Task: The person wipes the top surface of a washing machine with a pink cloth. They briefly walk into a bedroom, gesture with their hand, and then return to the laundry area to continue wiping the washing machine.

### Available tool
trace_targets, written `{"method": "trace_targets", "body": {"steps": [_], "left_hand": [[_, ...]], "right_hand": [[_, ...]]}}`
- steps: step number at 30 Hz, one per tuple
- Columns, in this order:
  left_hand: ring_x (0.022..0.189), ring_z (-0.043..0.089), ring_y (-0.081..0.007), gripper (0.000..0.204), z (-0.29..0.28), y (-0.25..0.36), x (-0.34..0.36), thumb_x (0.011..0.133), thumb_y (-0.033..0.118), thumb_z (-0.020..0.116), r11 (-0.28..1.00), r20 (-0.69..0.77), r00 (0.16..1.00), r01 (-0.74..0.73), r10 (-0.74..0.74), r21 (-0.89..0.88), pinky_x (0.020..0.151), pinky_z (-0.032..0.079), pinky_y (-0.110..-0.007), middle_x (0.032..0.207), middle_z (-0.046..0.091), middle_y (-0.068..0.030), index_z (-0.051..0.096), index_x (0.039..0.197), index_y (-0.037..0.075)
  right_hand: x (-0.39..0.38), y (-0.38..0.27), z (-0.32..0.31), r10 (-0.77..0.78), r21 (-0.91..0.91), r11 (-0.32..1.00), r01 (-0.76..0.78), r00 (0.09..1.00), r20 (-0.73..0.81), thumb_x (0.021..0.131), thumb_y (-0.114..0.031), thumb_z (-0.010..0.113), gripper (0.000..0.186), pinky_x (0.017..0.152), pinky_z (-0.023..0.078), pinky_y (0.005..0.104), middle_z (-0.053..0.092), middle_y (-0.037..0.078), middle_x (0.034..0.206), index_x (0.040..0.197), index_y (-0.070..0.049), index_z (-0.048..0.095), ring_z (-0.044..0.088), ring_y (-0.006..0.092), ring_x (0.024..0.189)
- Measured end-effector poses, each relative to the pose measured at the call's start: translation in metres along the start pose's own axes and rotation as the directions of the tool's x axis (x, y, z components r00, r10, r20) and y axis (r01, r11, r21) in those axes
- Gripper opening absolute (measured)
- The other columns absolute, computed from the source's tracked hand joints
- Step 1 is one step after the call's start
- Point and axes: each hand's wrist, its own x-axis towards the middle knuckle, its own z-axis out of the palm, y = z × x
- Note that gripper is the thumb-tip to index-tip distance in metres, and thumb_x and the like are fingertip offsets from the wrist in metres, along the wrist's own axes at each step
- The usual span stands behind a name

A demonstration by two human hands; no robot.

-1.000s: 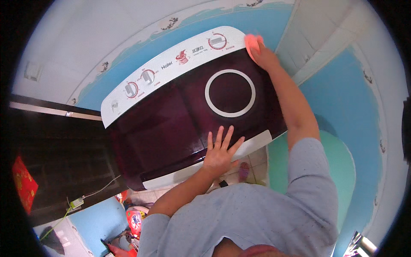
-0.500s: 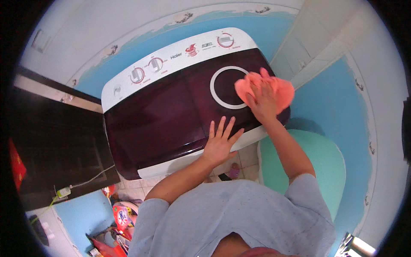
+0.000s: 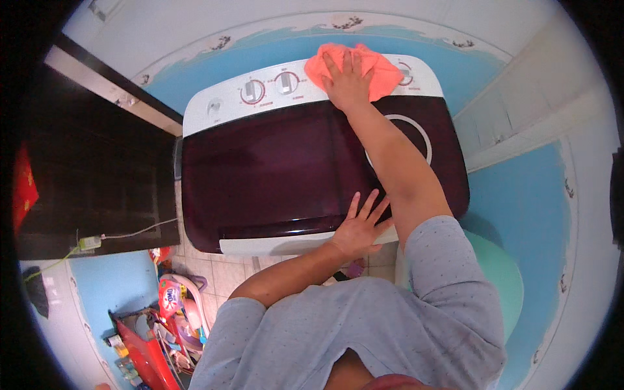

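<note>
A twin-tub washing machine with a dark purple lid [image 3: 266, 172] and a white control panel [image 3: 234, 107] stands in front of me. On the panel, between the middle knob and the right one, my right hand [image 3: 348, 84] presses an orange cloth [image 3: 383, 73], its fingers spread over the fabric. Part of the panel and the right knob's edge are hidden under the cloth. My left hand [image 3: 359, 234] lies open on the lid's front edge, fingers apart and holding nothing. A white ring [image 3: 421, 133] on the right part of the lid is partly covered by my right forearm.
A pale green tub [image 3: 497, 276] stands at the right. Left of the machine is a dark cabinet [image 3: 97, 169] with a cable and plug [image 3: 90, 243]. Cleaning packages [image 3: 170, 299], a basin and a red container [image 3: 146, 354] crowd the floor at lower left.
My right hand has taken the orange cloth from the right side of the lid up and left onto the control panel. My left hand stays by the front edge. The view has shifted.
</note>
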Motion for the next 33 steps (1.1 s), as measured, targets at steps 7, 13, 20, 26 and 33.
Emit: {"method": "trace_targets", "body": {"steps": [7,13,20,26,33], "left_hand": [[0.154,0.01,-0.0431,0.091,0.005,0.0,-0.001,0.078,0.052,0.078,1.0,-0.056,0.998,-0.022,0.023,0.01,0.12,0.005,-0.069,0.166,0.021,-0.0154,0.038,0.157,0.029],[0.155,0.011,-0.0425,0.093,0.002,0.001,-0.001,0.074,0.046,0.081,0.999,-0.098,0.995,-0.026,0.024,-0.021,0.12,0.008,-0.068,0.168,0.017,-0.0154,0.04,0.155,0.028],[0.155,0.01,-0.0416,0.094,-0.003,0.001,-0.001,0.076,0.05,0.08,1.0,-0.072,0.997,-0.017,0.018,0.012,0.12,0.009,-0.067,0.169,0.014,-0.0141,0.037,0.157,0.031],[0.155,0.01,-0.0421,0.093,-0.006,0.002,0.0,0.075,0.049,0.081,1.0,-0.054,0.998,-0.016,0.016,-0.005,0.12,0.01,-0.068,0.169,0.014,-0.0141,0.038,0.156,0.03],[0.155,0.01,-0.0418,0.092,-0.004,0.003,-0.001,0.075,0.047,0.081,0.999,-0.067,0.998,-0.016,0.013,-0.046,0.12,0.01,-0.068,0.169,0.015,-0.0144,0.04,0.155,0.029]], "right_hand": [[-0.107,-0.031,-0.074,-0.405,0.214,0.909,0.357,0.878,0.256,0.093,-0.04,0.061,0.058,0.11,0.03,0.0694,0.035,0.017,0.159,0.15,-0.032,0.049,0.031,0.0371,0.149],[-0.055,-0.004,-0.059,-0.473,0.294,0.862,0.413,0.864,0.174,0.09,-0.032,0.064,0.048,0.095,0.048,0.0563,0.051,0.013,0.143,0.138,-0.027,0.06,0.052,0.0308,0.132],[0.058,0.074,-0.042,-0.206,0.155,0.973,0.173,0.951,0.231,0.08,-0.019,0.069,0.019,0.08,0.056,0.0458,0.074,0.008,0.098,0.098,-0.019,0.077,0.071,0.0286,0.095],[0.058,0.215,-0.085,0.259,0.124,0.924,-0.363,0.829,0.495,0.086,-0.024,0.069,0.021,0.077,0.055,0.0438,0.074,0.015,0.095,0.095,-0.008,0.078,0.071,0.0316,0.085],[-0.08,0.203,-0.049,0.263,-0.045,0.964,-0.264,0.964,-0.03,0.081,-0.013,0.064,0.028,0.085,0.052,0.0505,0.068,0.02,0.108,0.107,-0.013,0.073,0.063,0.0392,0.103]]}}
